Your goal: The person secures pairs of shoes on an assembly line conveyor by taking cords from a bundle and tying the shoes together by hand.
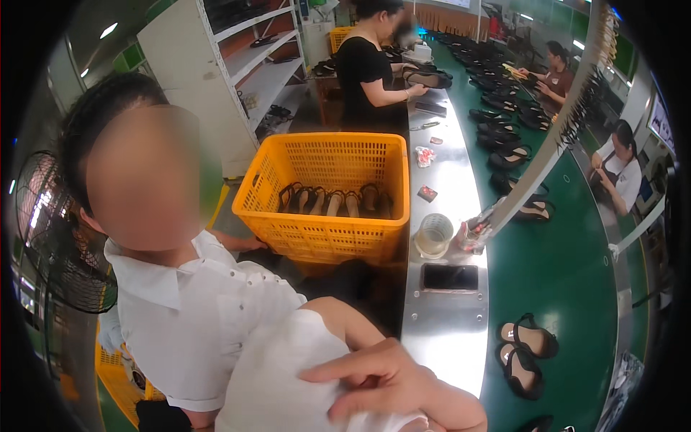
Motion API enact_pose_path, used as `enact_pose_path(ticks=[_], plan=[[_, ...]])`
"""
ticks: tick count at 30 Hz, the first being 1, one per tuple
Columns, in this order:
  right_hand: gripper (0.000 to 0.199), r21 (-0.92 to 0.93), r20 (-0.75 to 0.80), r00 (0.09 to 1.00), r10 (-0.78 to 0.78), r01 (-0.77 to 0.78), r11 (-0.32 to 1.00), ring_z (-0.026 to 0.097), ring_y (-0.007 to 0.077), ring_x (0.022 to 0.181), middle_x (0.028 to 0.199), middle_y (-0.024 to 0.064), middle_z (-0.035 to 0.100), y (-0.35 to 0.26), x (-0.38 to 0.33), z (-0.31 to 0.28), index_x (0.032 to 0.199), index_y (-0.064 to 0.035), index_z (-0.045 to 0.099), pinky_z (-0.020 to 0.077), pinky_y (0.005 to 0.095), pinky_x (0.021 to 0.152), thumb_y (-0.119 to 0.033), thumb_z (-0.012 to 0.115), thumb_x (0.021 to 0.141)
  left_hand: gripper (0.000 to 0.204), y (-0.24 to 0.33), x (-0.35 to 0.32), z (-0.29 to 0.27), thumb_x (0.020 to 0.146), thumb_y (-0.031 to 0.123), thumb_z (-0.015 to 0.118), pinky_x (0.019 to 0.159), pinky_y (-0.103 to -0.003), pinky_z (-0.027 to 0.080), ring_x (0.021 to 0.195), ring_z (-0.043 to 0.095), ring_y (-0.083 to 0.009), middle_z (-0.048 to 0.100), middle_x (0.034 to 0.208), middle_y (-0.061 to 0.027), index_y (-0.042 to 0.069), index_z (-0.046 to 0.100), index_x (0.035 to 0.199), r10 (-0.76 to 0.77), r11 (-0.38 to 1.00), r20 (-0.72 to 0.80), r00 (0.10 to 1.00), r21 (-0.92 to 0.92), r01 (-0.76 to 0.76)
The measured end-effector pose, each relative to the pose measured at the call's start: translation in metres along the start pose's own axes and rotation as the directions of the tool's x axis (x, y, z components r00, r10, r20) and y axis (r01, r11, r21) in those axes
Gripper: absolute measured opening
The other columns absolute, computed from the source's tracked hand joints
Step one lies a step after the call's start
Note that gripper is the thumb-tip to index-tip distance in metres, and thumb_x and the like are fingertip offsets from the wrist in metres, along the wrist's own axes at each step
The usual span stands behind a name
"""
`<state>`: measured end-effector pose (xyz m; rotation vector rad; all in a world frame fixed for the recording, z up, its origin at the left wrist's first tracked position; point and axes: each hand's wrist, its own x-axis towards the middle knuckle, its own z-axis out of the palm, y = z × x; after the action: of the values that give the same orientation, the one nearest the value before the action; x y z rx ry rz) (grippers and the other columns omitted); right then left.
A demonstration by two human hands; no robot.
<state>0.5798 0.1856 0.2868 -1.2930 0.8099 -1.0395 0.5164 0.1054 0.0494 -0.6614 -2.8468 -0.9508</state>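
Observation:
My right hand comes in from the lower right and points left, slightly blurred. Its index finger is stretched out and its thumb stands apart, over a white sleeve. Nothing shows between these fingers. A bare arm comes out of that sleeve and passes behind my right hand; whose it is I cannot tell. My left hand does not show. Close at the left sits a person in a white shirt. To the right, a pair of black sandals with beige insoles lies on the green belt.
A yellow crate holds several sandals. Along the steel ledge are a phone, a clear plastic cup and a container of small tools. A slanted white post crosses the belt. Co-workers handle shoes farther off.

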Motion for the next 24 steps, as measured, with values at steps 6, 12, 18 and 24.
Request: enact_pose_path(ticks=[6, 12, 18, 24], plan=[[0.009, -0.205, -0.393, 0.911, -0.129, 0.05, 0.977, 0.053, 0.0038, 0.06, 0.071, 0.0035, 0.064, 0.0, -0.015, 0.007, 0.088, -0.0009, 0.065, 0.0413, 0.0191, 0.057, -0.002, 0.067, 0.08, 0.017, 0.005, 0.001, 0.015, 0.086, 0.023, 0.051, 0.078, -0.037, 0.041, 0.09, 0.057, -0.0219, 0.061, 0.091, -0.0062, 0.01, 0.061, 0.09, 0.025, 0.998, 0.066, 0.997, -0.054, -0.021], [0.013, -0.364, -0.598, 0.704, -0.383, 0.187, 0.912, 0.053, 0.005, 0.059, 0.069, 0.0021, 0.063, 0.008, -0.03, -0.004, 0.081, -0.001, 0.057, 0.0413, 0.0175, 0.055, -0.009, 0.068, 0.082, 0.019, 0.011, 0.018, 0.034, 0.087, 0.023, 0.05, 0.077, -0.036, 0.043, 0.089, 0.058, -0.0225, 0.062, 0.093, -0.0071, 0.009, 0.062, 0.092, 0.12, 0.986, 0.189, 0.975, -0.138, -0.094], [0.046, -0.292, -0.929, 0.203, -0.309, 0.112, 0.95, 0.03, 0.0007, 0.055, 0.063, -0.0064, 0.038, 0.019, -0.049, -0.031, 0.089, -0.0026, 0.05, 0.021, 0.0164, 0.05, -0.046, 0.063, 0.083, 0.02, 0.023, 0.004, 0.072, 0.089, 0.023, 0.049, 0.076, -0.036, 0.045, 0.089, 0.058, -0.0232, 0.062, 0.094, -0.008, 0.008, 0.062, 0.095, 0.217, 0.95, 0.38, 0.899, -0.292, -0.106], [0.014, -0.14, -0.989, -0.067, -0.13, 0.18, 0.974, 0.03, 0.0018, 0.052, 0.066, -0.0052, 0.041, 0.052, -0.119, -0.054, 0.096, -0.0041, 0.051, 0.0205, 0.0172, 0.047, -0.018, 0.051, 0.093, 0.022, 0.047, 0.005, 0.126, 0.09, 0.023, 0.049, 0.075, -0.035, 0.046, 0.089, 0.059, -0.0238, 0.062, 0.096, -0.0089, 0.008, 0.062, 0.098, 0.621, 0.764, 0.453, 0.64, -0.535, -0.362]])
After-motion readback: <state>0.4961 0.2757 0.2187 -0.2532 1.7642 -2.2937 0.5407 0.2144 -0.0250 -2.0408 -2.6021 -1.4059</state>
